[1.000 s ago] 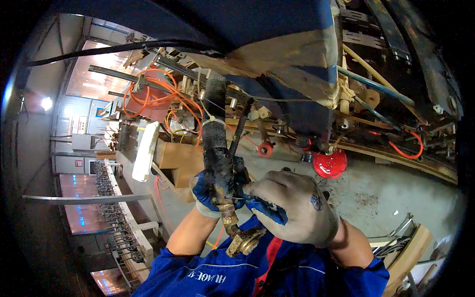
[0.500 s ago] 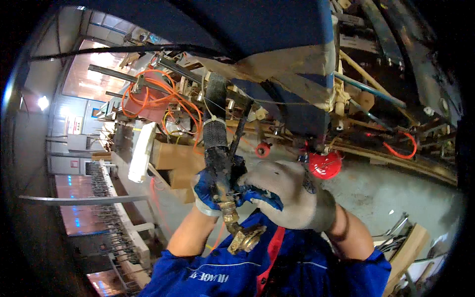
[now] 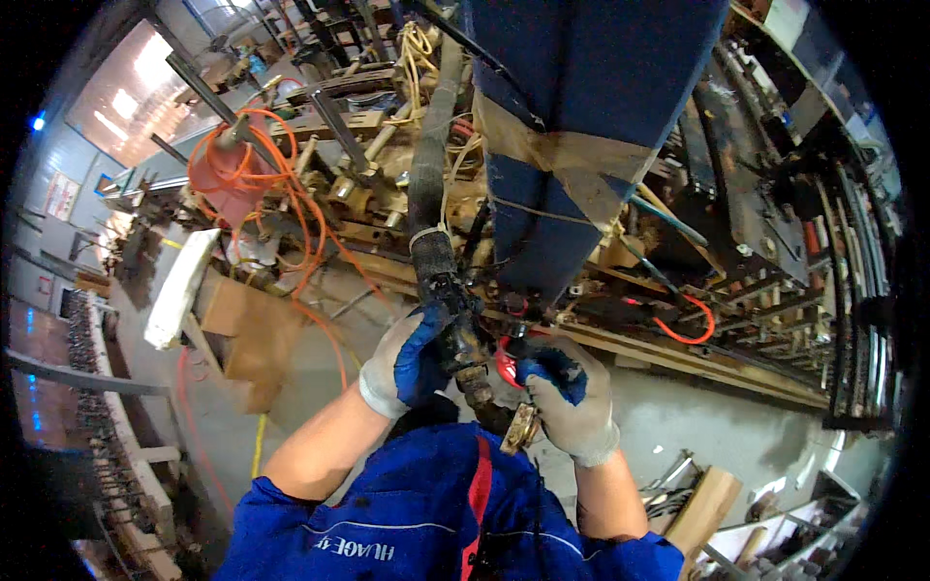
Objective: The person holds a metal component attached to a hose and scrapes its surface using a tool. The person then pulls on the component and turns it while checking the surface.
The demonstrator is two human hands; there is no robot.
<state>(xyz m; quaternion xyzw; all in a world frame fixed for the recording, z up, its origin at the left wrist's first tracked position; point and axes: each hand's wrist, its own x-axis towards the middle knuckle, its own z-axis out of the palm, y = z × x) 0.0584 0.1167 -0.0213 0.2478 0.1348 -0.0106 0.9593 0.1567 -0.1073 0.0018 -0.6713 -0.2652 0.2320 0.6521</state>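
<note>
A thick black sleeved hose (image 3: 431,174) runs down to a blackened metal fitting (image 3: 473,380) with a dirty brass end piece (image 3: 518,429) at the bottom. My left hand (image 3: 397,358), in a grey glove with a blue palm, grips the hose end from the left. My right hand (image 3: 567,397), gloved alike, is curled just right of the fitting; what its fingers hold is hidden. A red round object (image 3: 507,363) shows partly behind them.
A blue panel (image 3: 591,68) with brown tape hangs above. Orange hoses (image 3: 310,232) coil left over machinery. A cardboard box (image 3: 252,349) and white bar (image 3: 179,286) are lower left. Rails and rods (image 3: 833,290) fill the right; boards (image 3: 702,508) lie lower right.
The view has tilted, bringing the blue panel upright. My right hand has drawn right from over the fitting, its curled blue palm now visible. My left hand shows more on the hose's left.
</note>
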